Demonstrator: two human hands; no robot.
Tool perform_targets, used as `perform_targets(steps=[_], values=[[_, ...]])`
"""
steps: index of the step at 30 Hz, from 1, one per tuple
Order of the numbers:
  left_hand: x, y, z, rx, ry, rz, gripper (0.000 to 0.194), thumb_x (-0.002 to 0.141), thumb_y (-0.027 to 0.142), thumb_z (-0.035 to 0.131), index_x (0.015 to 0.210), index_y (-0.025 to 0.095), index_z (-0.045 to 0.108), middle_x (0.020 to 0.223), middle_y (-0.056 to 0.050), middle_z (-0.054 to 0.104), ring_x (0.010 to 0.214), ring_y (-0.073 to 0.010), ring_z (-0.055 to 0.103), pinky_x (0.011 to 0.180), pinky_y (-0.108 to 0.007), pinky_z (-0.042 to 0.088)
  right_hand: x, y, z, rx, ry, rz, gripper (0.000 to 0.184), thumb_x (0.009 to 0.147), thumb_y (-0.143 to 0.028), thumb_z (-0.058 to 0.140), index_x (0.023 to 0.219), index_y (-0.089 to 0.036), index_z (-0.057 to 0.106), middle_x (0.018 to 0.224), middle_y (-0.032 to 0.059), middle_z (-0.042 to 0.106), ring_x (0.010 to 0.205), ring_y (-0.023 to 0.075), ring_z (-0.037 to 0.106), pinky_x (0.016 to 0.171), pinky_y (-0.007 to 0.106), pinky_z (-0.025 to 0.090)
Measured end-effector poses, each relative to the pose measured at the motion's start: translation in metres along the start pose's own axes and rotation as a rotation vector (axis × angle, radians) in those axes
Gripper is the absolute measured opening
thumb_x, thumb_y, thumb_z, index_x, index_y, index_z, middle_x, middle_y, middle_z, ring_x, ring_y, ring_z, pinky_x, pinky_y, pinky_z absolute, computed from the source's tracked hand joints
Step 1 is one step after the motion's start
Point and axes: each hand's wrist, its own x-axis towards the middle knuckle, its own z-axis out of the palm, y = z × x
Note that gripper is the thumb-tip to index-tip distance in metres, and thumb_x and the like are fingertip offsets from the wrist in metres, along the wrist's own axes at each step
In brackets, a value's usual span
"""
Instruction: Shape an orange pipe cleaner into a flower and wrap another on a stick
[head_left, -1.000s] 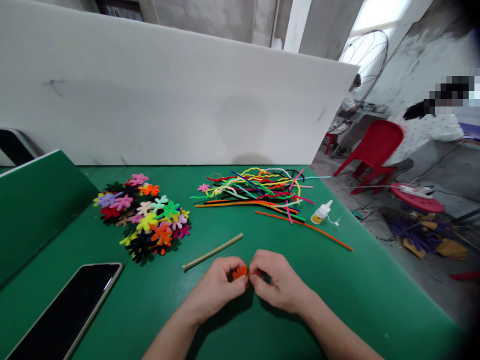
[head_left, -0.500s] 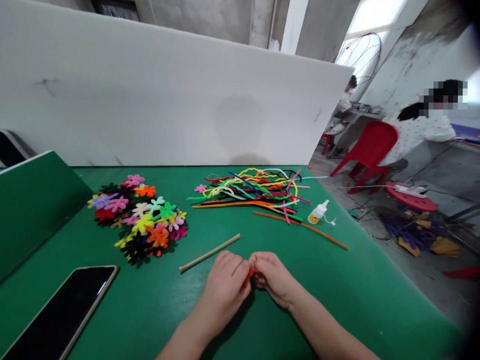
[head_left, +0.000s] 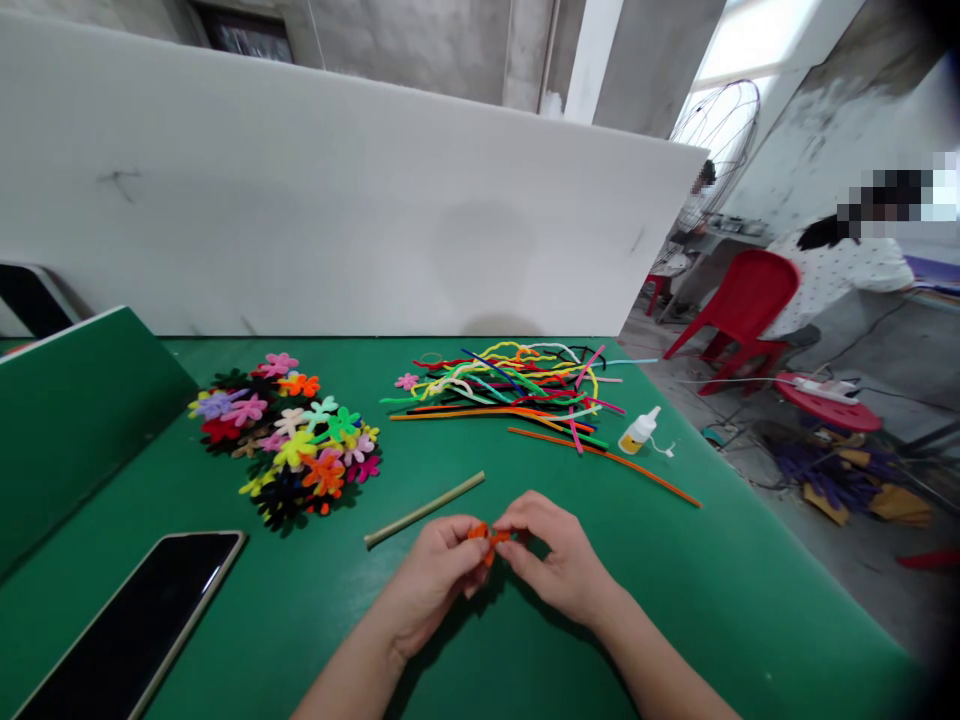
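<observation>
My left hand (head_left: pixel 435 570) and my right hand (head_left: pixel 551 555) meet low over the green table (head_left: pixel 720 590), fingers pinched together on a small orange fuzzy piece (head_left: pixel 486 537), which looks like coiled pipe cleaner. Only a bit of it shows between the fingertips. A thin pale green stick (head_left: pixel 424 510) lies on the table just beyond my left hand, untouched.
A heap of colourful felt flowers (head_left: pixel 289 440) lies at the left, a tangle of pipe cleaners (head_left: pixel 517 385) at the back, a small glue bottle (head_left: pixel 639 432) to their right. A dark phone (head_left: pixel 127 620) rests at front left. A person sits on a red chair (head_left: pixel 742 300) off to the right.
Both hands stayed together on the orange piece, fingers shifting around it; more of the orange shows now than half a second ago. The view tilted slightly.
</observation>
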Motion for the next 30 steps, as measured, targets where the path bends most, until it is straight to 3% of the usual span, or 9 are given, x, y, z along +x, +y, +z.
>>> perform_targets(steps=[5, 9, 14, 17, 20, 24, 27, 30], values=[[-0.001, 0.0, 0.0, -0.036, -0.062, -0.041, 0.016, 0.064, 0.023, 0.058, 0.055, 0.013, 0.049, 0.044, 0.004, 0.045, 0.04, -0.0059, 0.034, 0.04, -0.019, 0.022, 0.001, -0.003, -0.003, -0.165, -0.078, -0.06, 0.013, 0.081, -0.021, 0.047, 0.083, -0.019, 0.06, 0.078, 0.0052, 0.059, 0.073, 0.0152, 0.052, 0.068, 0.027, 0.04], [-0.001, 0.004, 0.002, 0.179, 0.008, 0.033, 0.013, 0.064, 0.022, 0.056, 0.057, 0.014, 0.049, 0.047, 0.006, 0.041, 0.043, -0.0064, 0.032, 0.043, -0.02, 0.024, 0.001, -0.005, -0.002, -0.18, -0.072, 0.006, 0.013, 0.08, -0.02, 0.046, 0.073, -0.017, 0.056, 0.069, 0.0026, 0.054, 0.064, 0.0133, 0.048, 0.06, 0.025, 0.036], [-0.001, 0.004, 0.003, 0.664, 0.076, 0.302, 0.011, 0.066, 0.014, 0.046, 0.057, 0.015, 0.05, 0.053, 0.005, 0.037, 0.051, -0.009, 0.034, 0.048, -0.021, 0.028, 0.0, -0.001, 0.004, -0.001, -0.029, 0.274, 0.018, 0.077, -0.021, 0.047, 0.06, -0.017, 0.047, 0.055, -0.0039, 0.04, 0.05, 0.0089, 0.035, 0.047, 0.021, 0.027], [-0.001, 0.0, 0.004, 0.935, 0.089, 0.463, 0.014, 0.066, 0.01, 0.043, 0.055, 0.016, 0.048, 0.055, 0.003, 0.04, 0.055, -0.0112, 0.038, 0.052, -0.022, 0.029, 0.0, 0.003, 0.011, 0.248, -0.018, 0.475, 0.022, 0.074, -0.023, 0.048, 0.054, -0.017, 0.041, 0.05, -0.0061, 0.033, 0.047, 0.0074, 0.029, 0.045, 0.02, 0.023], [-0.001, -0.003, 0.005, 1.062, 0.104, 0.569, 0.015, 0.068, 0.011, 0.042, 0.056, 0.017, 0.048, 0.057, 0.002, 0.042, 0.059, -0.0132, 0.04, 0.054, -0.023, 0.03, 0.003, 0.005, 0.017, 0.547, 0.001, 0.706, 0.022, 0.07, -0.026, 0.049, 0.053, -0.017, 0.039, 0.043, -0.0093, 0.029, 0.039, 0.005, 0.022, 0.04, 0.02, 0.015], [0.002, -0.002, 0.004, 0.86, 0.186, 0.464, 0.013, 0.068, 0.013, 0.043, 0.057, 0.016, 0.049, 0.055, 0.002, 0.043, 0.054, -0.012, 0.04, 0.052, -0.022, 0.031, 0.008, 0.004, 0.019, 0.769, 0.011, 0.805, 0.027, 0.068, -0.036, 0.057, 0.056, -0.016, 0.042, 0.041, -0.0105, 0.032, 0.035, 0.0024, 0.018, 0.038, 0.019, 0.009], [0.003, 0.001, 0.003, 0.58, 0.188, 0.304, 0.012, 0.07, 0.021, 0.045, 0.061, 0.015, 0.05, 0.053, 0.004, 0.04, 0.05, -0.01, 0.036, 0.048, -0.021, 0.03, 0.01, 0.004, 0.015, 0.736, 0.053, 0.754, 0.032, 0.072, -0.045, 0.053, 0.064, -0.014, 0.051, 0.048, -0.0058, 0.043, 0.037, 0.0032, 0.027, 0.038, 0.018, 0.015], [0.003, 0.002, 0.002, 0.449, 0.175, 0.243, 0.013, 0.068, 0.025, 0.048, 0.06, 0.015, 0.05, 0.052, 0.006, 0.036, 0.048, -0.0087, 0.032, 0.047, -0.02, 0.027, 0.009, 0.004, 0.011, 0.625, 0.069, 0.653, 0.034, 0.075, -0.045, 0.049, 0.067, -0.013, 0.054, 0.053, -0.0032, 0.046, 0.042, 0.0051, 0.033, 0.041, 0.019, 0.021]])
